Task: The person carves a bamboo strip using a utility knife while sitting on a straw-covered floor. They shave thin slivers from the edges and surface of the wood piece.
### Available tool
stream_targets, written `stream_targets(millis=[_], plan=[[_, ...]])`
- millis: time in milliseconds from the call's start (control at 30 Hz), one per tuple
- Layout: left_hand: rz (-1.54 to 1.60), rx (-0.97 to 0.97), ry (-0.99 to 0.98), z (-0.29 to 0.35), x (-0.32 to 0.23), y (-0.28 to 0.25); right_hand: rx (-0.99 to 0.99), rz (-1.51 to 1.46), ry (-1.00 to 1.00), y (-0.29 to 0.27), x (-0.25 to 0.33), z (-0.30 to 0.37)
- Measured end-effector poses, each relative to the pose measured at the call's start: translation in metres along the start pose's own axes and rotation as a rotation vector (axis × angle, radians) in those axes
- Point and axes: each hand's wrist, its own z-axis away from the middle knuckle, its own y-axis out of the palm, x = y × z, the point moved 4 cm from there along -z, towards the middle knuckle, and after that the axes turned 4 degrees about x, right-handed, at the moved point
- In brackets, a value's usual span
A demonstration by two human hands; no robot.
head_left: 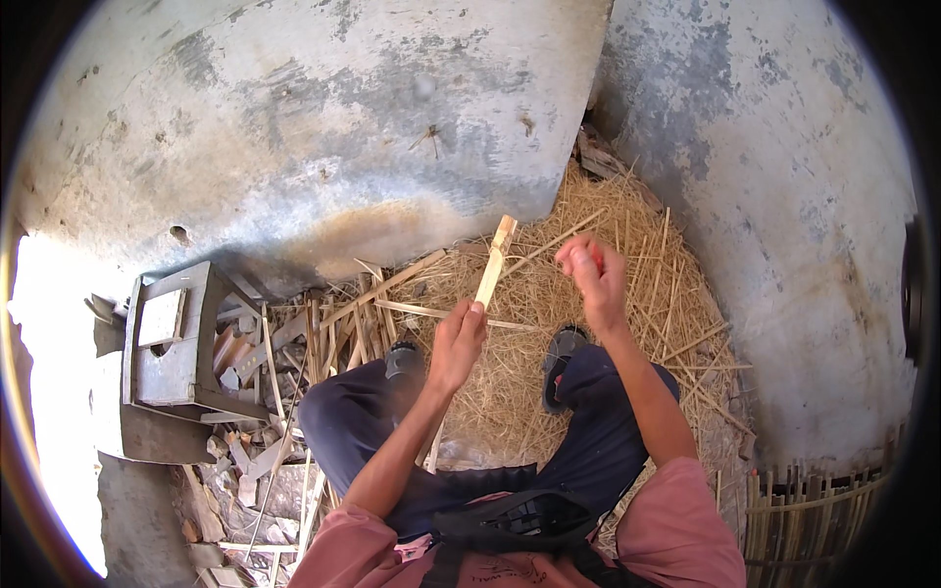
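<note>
Gripping the near end of a pale wooden strip [491, 269] now, with the left hand [459, 343] closed snugly around it, and angling it up and away over a bed of fine shavings [495, 387] between the shoes [563, 351]. Raising the right hand [600, 279], too, just off to the strip's right and not touching it, with fingers curled in on a red object [597, 257], mostly hidden, so impossible to name! Looking smooth and bare along the middle, so probably pared there already; showing rougher, browner wood near the far end, so likely only part done, with that end left to clean up. Cannot tell about the stretch under the left hand. Plenty more nearby: loose strips [417, 311] across the shavings, impossible to call finished or waiting.
</note>
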Motion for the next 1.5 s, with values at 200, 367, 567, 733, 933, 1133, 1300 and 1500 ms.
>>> stream_targets(millis=[200, 367, 567, 733, 933, 1133, 1300, 1500], plan=[[0.009, 0.073, -0.035, 0.002, 0.000, -0.001, 0.009, -0.154, 0.353, 0.004, 0.005, -0.006], [-0.075, 0.107, 0.083, 0.000, 0.004, 0.010, 0.058, -0.081, 0.301, 0.024, -0.003, 0.000], [-0.092, 0.062, -0.083, 0.005, -0.001, 0.008, 0.062, -0.144, 0.416, 0.032, -0.010, 0.007], [-0.206, 0.112, -0.016, 0.006, -0.003, 0.009, 0.083, -0.008, 0.404, 0.030, -0.008, 0.008], [-0.236, 0.053, -0.010, 0.002, -0.012, 0.014, 0.038, 0.078, 0.393, 0.033, -0.010, 0.011], [-0.498, -0.020, 0.137, -0.001, -0.021, 0.013, 0.051, 0.071, 0.401, 0.042, -0.013, 0.016], [-0.543, -0.037, 0.136, -0.003, -0.020, 0.015, 0.065, 0.057, 0.397, 0.046, -0.012, 0.016], [-0.689, -0.049, 0.079, 0.000, -0.033, 0.020, 0.100, -0.196, 0.460, 0.050, -0.016, 0.018]])
